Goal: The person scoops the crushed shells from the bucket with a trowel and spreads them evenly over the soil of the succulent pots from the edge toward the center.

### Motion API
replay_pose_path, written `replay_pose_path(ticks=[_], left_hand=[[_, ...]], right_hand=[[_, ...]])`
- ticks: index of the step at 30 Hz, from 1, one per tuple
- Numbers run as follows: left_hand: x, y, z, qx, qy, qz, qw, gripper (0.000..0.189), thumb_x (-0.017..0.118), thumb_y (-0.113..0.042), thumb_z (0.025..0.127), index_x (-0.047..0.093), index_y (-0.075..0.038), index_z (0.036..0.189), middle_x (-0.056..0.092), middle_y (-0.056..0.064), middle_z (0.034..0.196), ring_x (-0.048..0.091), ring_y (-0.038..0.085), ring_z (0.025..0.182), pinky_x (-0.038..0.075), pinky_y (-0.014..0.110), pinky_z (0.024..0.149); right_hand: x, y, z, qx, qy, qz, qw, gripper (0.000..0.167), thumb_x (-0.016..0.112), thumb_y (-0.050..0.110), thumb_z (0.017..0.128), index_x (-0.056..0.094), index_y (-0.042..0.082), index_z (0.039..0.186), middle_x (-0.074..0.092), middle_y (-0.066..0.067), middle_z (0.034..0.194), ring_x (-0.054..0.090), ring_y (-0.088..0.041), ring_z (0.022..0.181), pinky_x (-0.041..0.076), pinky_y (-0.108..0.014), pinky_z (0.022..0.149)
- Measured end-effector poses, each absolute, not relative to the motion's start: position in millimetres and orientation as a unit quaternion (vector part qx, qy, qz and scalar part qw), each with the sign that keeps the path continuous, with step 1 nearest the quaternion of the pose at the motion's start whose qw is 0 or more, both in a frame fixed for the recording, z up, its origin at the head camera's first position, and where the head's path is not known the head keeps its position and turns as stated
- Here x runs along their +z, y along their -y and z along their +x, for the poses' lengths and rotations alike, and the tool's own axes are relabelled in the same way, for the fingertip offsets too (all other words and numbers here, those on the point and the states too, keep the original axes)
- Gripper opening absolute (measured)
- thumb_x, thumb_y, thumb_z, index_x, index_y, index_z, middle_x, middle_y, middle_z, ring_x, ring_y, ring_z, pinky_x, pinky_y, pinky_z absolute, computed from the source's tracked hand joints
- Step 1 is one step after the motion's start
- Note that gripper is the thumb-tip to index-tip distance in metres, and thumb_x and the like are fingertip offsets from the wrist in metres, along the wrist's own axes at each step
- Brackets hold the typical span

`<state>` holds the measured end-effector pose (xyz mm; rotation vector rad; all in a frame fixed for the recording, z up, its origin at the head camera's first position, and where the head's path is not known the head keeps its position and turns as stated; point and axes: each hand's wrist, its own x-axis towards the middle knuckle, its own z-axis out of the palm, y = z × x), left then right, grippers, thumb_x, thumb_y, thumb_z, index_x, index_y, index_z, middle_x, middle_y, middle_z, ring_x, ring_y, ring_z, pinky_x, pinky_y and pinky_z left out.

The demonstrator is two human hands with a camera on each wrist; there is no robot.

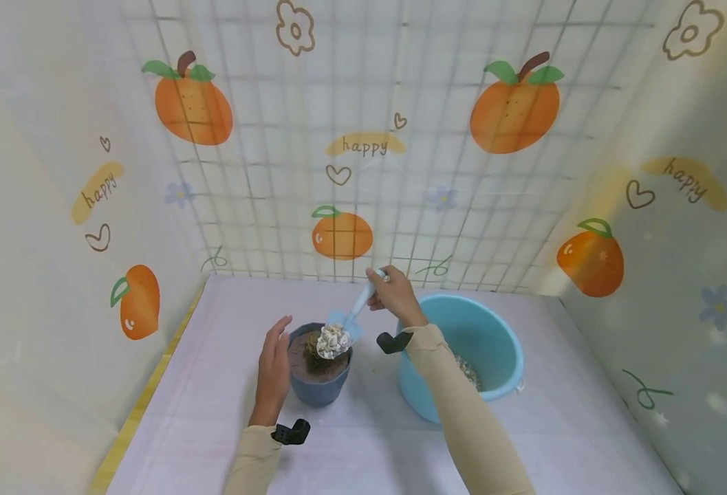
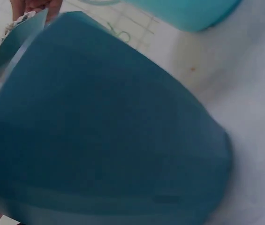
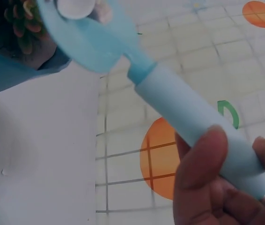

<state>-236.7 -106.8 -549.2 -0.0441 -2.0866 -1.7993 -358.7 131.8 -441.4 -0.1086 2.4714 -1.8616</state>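
Note:
A light-blue toy trowel (image 1: 362, 300) is gripped by its handle in my right hand (image 1: 397, 295). Its blade, heaped with whitish shell-like bits (image 1: 333, 342), hangs over a blue-grey flower pot (image 1: 318, 393). Brownish soil fills the pot, and a small succulent (image 3: 24, 28) grows in it, partly hidden under the blade in the head view. My left hand (image 1: 272, 371) lies along the pot's left side with its fingers extended. In the left wrist view the pot's wall (image 2: 104, 122) takes up most of the picture. The right wrist view shows thumb and fingers around the trowel handle (image 3: 184, 108).
Right of the pot stands a big light-blue bucket (image 1: 505, 337), with more whitish bits (image 1: 468, 371) at its bottom, partly behind my right forearm. A pale cloth covers the table (image 1: 363, 447). Behind it rises a wire grid (image 1: 264, 206) with a fruit-print curtain.

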Motion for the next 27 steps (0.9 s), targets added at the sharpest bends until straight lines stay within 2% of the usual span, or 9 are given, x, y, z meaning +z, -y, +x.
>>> replay_pose_path(ticks=[4, 11, 17, 27], left_hand=[[-558, 105, -236, -0.65, 0.74, -0.008, 0.175, 0.046, 0.034, -0.035, 0.116, 0.051, -0.015, 0.155, 0.047, 0.004, 0.158, 0.037, 0.026, 0.148, 0.029, 0.056, 0.118], [-574, 104, -239, -0.664, 0.728, 0.007, 0.17, 0.045, 0.033, -0.025, 0.116, 0.053, -0.009, 0.152, 0.049, 0.009, 0.156, 0.036, 0.03, 0.149, 0.026, 0.056, 0.119], [-590, 105, -242, -0.679, 0.715, 0.005, 0.166, 0.044, 0.031, -0.022, 0.115, 0.053, -0.013, 0.152, 0.049, 0.004, 0.157, 0.034, 0.024, 0.15, 0.024, 0.053, 0.12], [-596, 100, -243, -0.673, 0.717, 0.011, 0.183, 0.043, 0.03, -0.026, 0.116, 0.054, -0.018, 0.151, 0.051, 0.003, 0.155, 0.037, 0.021, 0.148, 0.026, 0.05, 0.12]], right_hand=[[-443, -132, -359, -0.597, -0.801, -0.036, 0.023, 0.042, 0.06, 0.035, 0.108, 0.055, -0.002, 0.127, 0.068, -0.018, 0.084, 0.072, -0.032, 0.069, 0.062, -0.036, 0.064], [-441, -130, -354, -0.592, -0.803, -0.056, 0.033, 0.042, 0.061, 0.035, 0.108, 0.056, -0.002, 0.128, 0.069, -0.019, 0.083, 0.073, -0.038, 0.074, 0.062, -0.04, 0.067], [-442, -129, -351, -0.584, -0.808, -0.072, 0.043, 0.046, 0.06, 0.038, 0.108, 0.054, 0.001, 0.135, 0.07, -0.019, 0.081, 0.071, -0.028, 0.066, 0.062, -0.038, 0.067], [-440, -125, -348, -0.571, -0.814, -0.098, 0.034, 0.041, 0.06, 0.039, 0.108, 0.056, 0.004, 0.129, 0.071, -0.017, 0.082, 0.072, -0.031, 0.07, 0.062, -0.041, 0.069]])
